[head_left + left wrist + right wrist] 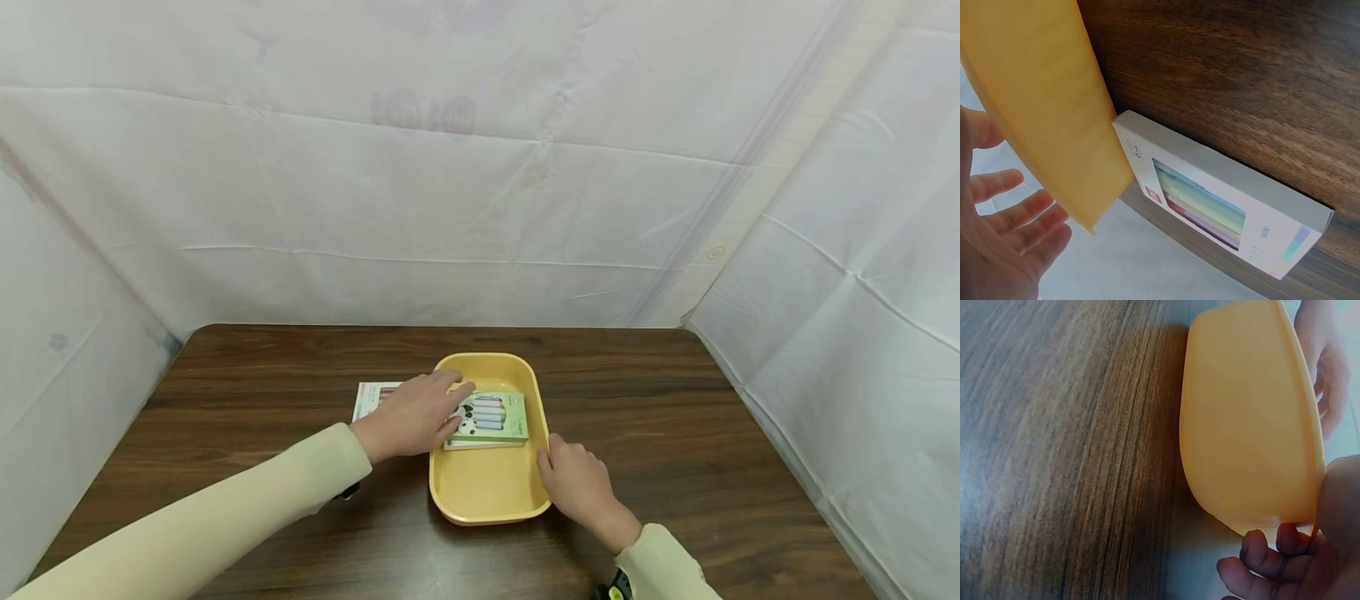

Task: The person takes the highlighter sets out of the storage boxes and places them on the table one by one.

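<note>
A yellow plastic tray point(487, 487) stands on the table. Inside it, a green box with a panda and marker pens pictured on it point(504, 417) lies on top of a whitish box point(483, 446), of which only an edge shows. My left hand point(416, 412) reaches over the tray's left rim, its fingers spread loosely above the green box; contact cannot be made out. On the rim at the right, my right hand point(577, 483) grips the tray, thumb over the edge and fingers outside. A white box of pastel highlighters point(1210, 200) lies just left of the tray, partly under my left hand.
The dark wood-grain table point(675, 400) extends to both sides of the tray. White sheeting point(450, 208) hangs behind it and along the left and right sides.
</note>
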`<action>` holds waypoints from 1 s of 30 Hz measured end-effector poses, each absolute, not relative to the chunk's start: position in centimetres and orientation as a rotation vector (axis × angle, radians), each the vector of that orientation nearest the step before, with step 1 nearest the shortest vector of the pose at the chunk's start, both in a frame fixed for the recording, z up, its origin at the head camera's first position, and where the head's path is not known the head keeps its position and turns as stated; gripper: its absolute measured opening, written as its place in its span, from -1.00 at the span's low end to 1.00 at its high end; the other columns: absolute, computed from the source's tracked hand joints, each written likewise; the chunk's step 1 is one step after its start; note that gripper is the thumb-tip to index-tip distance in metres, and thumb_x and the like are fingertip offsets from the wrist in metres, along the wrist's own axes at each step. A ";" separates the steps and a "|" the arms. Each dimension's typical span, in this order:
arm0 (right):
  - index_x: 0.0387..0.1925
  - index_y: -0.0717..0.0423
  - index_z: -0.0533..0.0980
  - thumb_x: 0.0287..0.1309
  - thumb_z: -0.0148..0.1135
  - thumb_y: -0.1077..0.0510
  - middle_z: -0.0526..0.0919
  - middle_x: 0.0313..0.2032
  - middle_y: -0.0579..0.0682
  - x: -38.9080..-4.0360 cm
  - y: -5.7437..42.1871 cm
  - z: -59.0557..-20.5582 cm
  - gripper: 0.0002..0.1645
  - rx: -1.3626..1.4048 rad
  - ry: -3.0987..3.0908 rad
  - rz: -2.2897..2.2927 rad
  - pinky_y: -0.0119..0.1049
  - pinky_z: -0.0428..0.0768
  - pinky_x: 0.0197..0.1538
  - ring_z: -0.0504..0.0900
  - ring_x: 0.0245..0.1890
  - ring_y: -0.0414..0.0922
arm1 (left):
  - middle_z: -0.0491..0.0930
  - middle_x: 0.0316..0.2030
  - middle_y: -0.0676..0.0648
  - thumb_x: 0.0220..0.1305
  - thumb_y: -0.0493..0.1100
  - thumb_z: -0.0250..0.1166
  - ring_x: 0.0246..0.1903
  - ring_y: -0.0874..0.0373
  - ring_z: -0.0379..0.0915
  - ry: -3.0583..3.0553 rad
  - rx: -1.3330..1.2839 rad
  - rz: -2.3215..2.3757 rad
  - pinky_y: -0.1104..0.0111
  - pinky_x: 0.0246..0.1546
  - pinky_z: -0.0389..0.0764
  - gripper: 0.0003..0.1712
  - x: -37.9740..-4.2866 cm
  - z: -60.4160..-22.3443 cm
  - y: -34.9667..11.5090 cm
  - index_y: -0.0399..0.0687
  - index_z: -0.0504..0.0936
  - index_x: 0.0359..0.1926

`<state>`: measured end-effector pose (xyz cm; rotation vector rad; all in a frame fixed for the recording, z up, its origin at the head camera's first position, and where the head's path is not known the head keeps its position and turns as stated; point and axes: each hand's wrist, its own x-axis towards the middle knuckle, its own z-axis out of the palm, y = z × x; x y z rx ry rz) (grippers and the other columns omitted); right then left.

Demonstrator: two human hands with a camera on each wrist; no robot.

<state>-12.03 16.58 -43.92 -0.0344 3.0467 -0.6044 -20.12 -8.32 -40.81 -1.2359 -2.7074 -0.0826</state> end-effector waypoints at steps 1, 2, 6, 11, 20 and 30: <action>-0.44 0.11 0.44 0.36 -0.01 0.07 0.37 -0.72 -0.08 -12.0 16.6 -44.0 -0.73 -0.035 3.046 -0.603 -0.29 0.26 -0.67 0.36 -0.76 -0.18 | 0.47 0.15 -0.17 0.35 -0.01 0.14 0.02 0.00 0.51 -2.707 -1.239 -0.081 0.14 -0.05 0.58 -0.48 -20.1 -40.8 -8.3 -0.06 0.42 0.28; -0.44 0.11 0.44 0.36 -0.01 0.07 0.37 -0.72 -0.08 -12.1 16.6 -44.0 -0.73 -0.036 3.046 -0.600 -0.29 0.26 -0.67 0.35 -0.76 -0.18 | 0.47 0.15 -0.17 0.35 -0.01 0.15 0.03 0.00 0.51 -2.704 -1.241 -0.080 0.14 -0.05 0.58 -0.48 -20.1 -40.8 -8.2 -0.06 0.42 0.28; -0.43 0.11 0.44 0.36 -0.02 0.07 0.37 -0.72 -0.08 -12.1 16.6 -44.0 -0.73 -0.035 3.043 -0.600 -0.29 0.26 -0.67 0.36 -0.76 -0.18 | 0.47 0.14 -0.17 0.34 -0.01 0.15 0.02 0.01 0.51 -2.689 -1.248 -0.062 0.15 -0.07 0.58 -0.48 -20.3 -41.0 -8.1 -0.07 0.42 0.27; -0.43 0.10 0.44 0.36 -0.02 0.07 0.38 -0.72 -0.08 -12.1 16.6 -43.9 -0.72 -0.031 3.045 -0.595 -0.29 0.26 -0.66 0.36 -0.76 -0.18 | 0.47 0.12 -0.16 0.34 -0.01 0.15 -0.02 0.02 0.51 -2.678 -1.251 -0.058 0.17 -0.12 0.59 -0.49 -20.3 -41.1 -7.9 -0.07 0.43 0.25; -0.43 0.10 0.45 0.36 -0.02 0.07 0.38 -0.72 -0.08 -12.2 16.6 -44.1 -0.73 -0.022 3.040 -0.599 -0.28 0.26 -0.66 0.36 -0.75 -0.17 | 0.48 0.07 -0.16 0.31 -0.03 0.18 0.00 0.01 0.51 -2.665 -1.276 -0.085 0.17 -0.06 0.58 -0.50 -20.3 -41.1 -7.6 -0.08 0.45 0.22; -0.40 0.12 0.45 0.36 -0.03 0.07 0.38 -0.72 -0.08 -12.1 16.6 -44.0 -0.73 -0.017 3.021 -0.618 -0.30 0.26 -0.66 0.36 -0.76 -0.18 | 0.45 0.12 -0.17 0.33 0.08 0.17 -0.02 0.03 0.50 -2.689 -1.306 -0.061 0.18 -0.05 0.58 -0.44 -20.5 -41.5 -7.2 -0.07 0.42 0.26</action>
